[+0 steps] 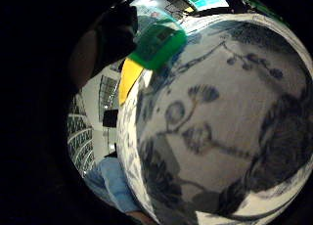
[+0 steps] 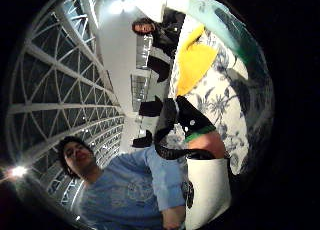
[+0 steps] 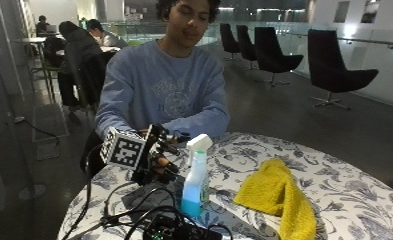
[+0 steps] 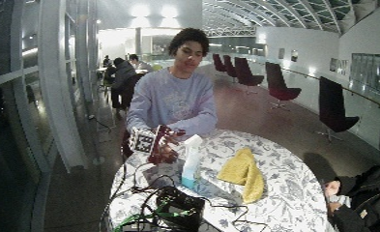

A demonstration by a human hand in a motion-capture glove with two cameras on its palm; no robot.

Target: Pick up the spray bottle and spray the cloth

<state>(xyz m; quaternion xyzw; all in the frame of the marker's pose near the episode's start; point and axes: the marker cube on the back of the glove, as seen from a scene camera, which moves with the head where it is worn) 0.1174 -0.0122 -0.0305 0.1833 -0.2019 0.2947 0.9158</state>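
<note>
Spray bottle (image 3: pixel 196 176) stands upright on the round counter (image 3: pixel 342 185), white trigger head on top, clear body with blue liquid low down. It sits on the flower-patterned cloth that covers the counter, near the edge closest to the seated person in the pale blue sweatshirt (image 3: pixel 166 90).

The gloved right hand (image 3: pixel 157 157) hovers just beside the bottle, on the person's side of it, at about the height of the bottle's neck. From where I stand, the fingers (image 3: pixel 168 167) look loosely curled and close on nothing; there is a gap between them and the bottle, so the grip is released and the bottle is untouched. The thumb-side palm view shows the bottle's white body (image 2: pixel 207 190) close by with the dark trigger part (image 2: pixel 182 125) above it, and the little-finger-side palm view looks mostly at the patterned covering (image 1: pixel 220 127) with a green-tinted piece of the bottle (image 1: pixel 159 44) at its edge.

The yellow cloth (image 3: pixel 279 197) lies crumpled on the counter, well apart from the hand and on the far side of the bottle from it, stretching toward the counter's near edge. It shows in the thumb-side palm view too (image 2: pixel 195 62).

A black device with cables (image 3: pixel 176 230) rests on the counter near the bottle's base. Black chairs (image 3: pixel 332 65) line the hall behind.
</note>
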